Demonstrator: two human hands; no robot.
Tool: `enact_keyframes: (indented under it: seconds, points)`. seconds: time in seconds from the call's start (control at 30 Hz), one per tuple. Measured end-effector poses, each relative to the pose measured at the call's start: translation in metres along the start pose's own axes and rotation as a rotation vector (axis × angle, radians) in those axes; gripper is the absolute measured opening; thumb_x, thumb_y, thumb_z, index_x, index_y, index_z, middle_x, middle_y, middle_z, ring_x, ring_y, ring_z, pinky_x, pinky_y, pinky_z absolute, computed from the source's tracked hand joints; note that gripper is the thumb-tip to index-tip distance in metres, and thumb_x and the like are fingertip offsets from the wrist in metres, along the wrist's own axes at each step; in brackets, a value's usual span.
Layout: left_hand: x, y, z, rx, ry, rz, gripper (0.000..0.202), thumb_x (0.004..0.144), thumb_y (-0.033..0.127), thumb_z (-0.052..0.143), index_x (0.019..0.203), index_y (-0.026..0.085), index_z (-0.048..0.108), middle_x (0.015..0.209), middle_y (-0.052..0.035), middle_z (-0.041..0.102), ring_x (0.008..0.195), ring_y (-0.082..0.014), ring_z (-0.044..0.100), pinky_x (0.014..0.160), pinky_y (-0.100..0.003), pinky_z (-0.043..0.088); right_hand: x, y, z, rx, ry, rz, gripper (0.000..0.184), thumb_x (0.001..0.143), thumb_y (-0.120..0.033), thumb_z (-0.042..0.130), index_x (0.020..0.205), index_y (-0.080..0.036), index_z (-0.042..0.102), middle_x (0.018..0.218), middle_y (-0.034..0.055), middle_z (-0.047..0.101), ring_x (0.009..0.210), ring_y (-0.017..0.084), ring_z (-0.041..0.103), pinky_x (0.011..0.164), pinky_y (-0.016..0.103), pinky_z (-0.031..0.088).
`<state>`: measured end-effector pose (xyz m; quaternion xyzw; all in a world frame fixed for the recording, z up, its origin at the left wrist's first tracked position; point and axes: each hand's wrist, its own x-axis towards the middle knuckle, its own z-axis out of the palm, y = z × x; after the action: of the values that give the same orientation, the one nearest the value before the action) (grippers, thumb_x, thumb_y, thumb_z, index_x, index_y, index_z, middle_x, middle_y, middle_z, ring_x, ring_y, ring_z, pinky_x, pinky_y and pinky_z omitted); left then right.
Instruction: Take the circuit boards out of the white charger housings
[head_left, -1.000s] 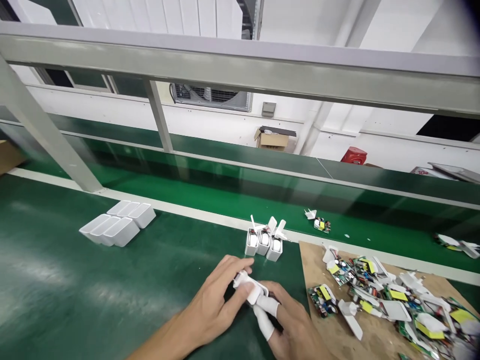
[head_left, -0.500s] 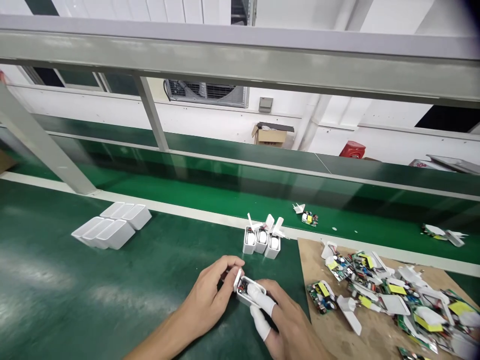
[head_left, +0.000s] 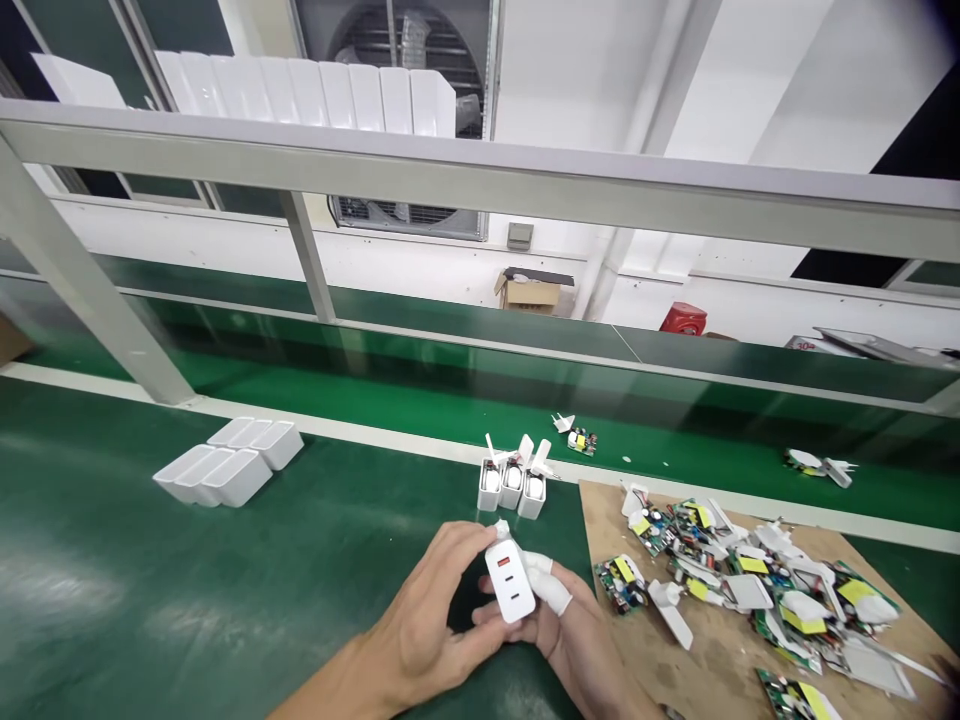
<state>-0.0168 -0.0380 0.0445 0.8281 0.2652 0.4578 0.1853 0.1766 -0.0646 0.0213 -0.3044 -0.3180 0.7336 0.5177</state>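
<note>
A white charger (head_left: 511,590) is held up between my two hands, its end face with one red port and two dark slots turned toward me. My left hand (head_left: 427,610) grips it from the left, fingertips near its top and thumb by its lower edge. From behind and the right, my right hand (head_left: 574,620) closes around it, white finger cots on two of its fingers. A small white piece (head_left: 502,527) sticks out above the charger. Just beyond stand three white cases (head_left: 512,487) with circuit parts inside and their covers tilted up.
On the left stand several open white housings (head_left: 236,478). A brown board (head_left: 600,500) at the right bears a heap of circuit boards (head_left: 750,570) with white covers. Behind runs a green sunken strip (head_left: 405,400), with a grey frame rail (head_left: 480,175) above.
The charger has been turned, so its port face shows now instead of its open inside with circuit parts. My left hand has shifted along with it. The camera view has tilted up slightly.
</note>
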Motion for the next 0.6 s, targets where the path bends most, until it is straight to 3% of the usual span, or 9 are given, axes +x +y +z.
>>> enact_keyframes:
  seconds: [0.13,0.23,0.3,0.5,0.6]
  points:
    - [-0.002,-0.002,0.000,0.075,-0.023,0.028,0.079,0.092,0.017,0.076,0.158,0.021,0.034,0.136,-0.0177,0.060,0.124,-0.0338,0.059,0.103,-0.049,0.056,0.000,0.000,-0.001,-0.158,0.081,-0.021,0.054,0.087,-0.059,0.080,0.119,-0.016,0.073,0.107,0.0151,0.080,0.099,0.034,0.079,0.093,0.050,0.062]
    - [-0.005,-0.005,-0.001,0.187,-0.050,-0.024,0.078,0.092,0.018,0.074,0.159,0.023,0.034,0.134,-0.0163,0.062,0.121,-0.0343,0.060,0.101,-0.051,0.056,0.000,0.011,-0.006,-0.423,0.093,-0.204,0.052,0.092,-0.056,0.076,0.130,-0.021,0.071,0.128,0.0146,0.075,0.119,0.031,0.072,0.108,0.044,0.056]
    - [-0.007,-0.011,-0.005,0.221,-0.037,-0.089,0.074,0.093,0.017,0.071,0.157,0.027,0.036,0.130,-0.0133,0.064,0.118,-0.0327,0.061,0.098,-0.049,0.057,0.000,0.019,-0.009,-0.565,0.084,-0.332,0.050,0.098,-0.057,0.067,0.135,-0.023,0.068,0.135,0.0145,0.071,0.119,0.028,0.072,0.109,0.040,0.056]
    - [0.007,-0.062,-0.027,0.102,0.170,-0.536,0.061,0.092,0.039,0.073,0.146,0.028,0.046,0.130,-0.0091,0.065,0.105,-0.0258,0.067,0.100,-0.048,0.057,-0.002,0.025,-0.014,-1.048,0.132,-0.587,0.036,0.108,-0.045,0.047,0.134,-0.029,0.066,0.136,0.0106,0.068,0.106,0.020,0.074,0.093,0.025,0.061]
    - [0.020,-0.088,-0.026,-0.051,0.154,-0.647,0.061,0.088,0.046,0.072,0.140,0.024,0.048,0.132,-0.0120,0.068,0.101,-0.0256,0.072,0.098,-0.048,0.060,-0.003,0.022,-0.017,-1.288,0.117,-0.714,0.034,0.107,-0.033,0.048,0.138,-0.029,0.061,0.133,0.0089,0.070,0.108,0.018,0.074,0.096,0.022,0.059]
